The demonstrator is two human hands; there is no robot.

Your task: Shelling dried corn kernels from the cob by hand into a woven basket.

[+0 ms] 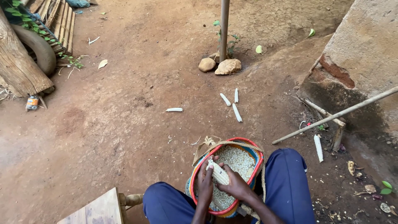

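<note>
Maize cob (218,174) held over woven basket (258,159) between knees, kernels still on most of it. Far left: tree trunk (18,66), old tyre (39,47). Left hand (205,182) wraps cob's near end; right hand (236,186) closes on its side, thumb against kernels. Basket about half full of loose kernels (236,159). Bare cobs (236,112) lie on dirt ahead, one more (318,148) at right by stick (336,115). Judged: several cobs stripped, this one barely begun.
</note>
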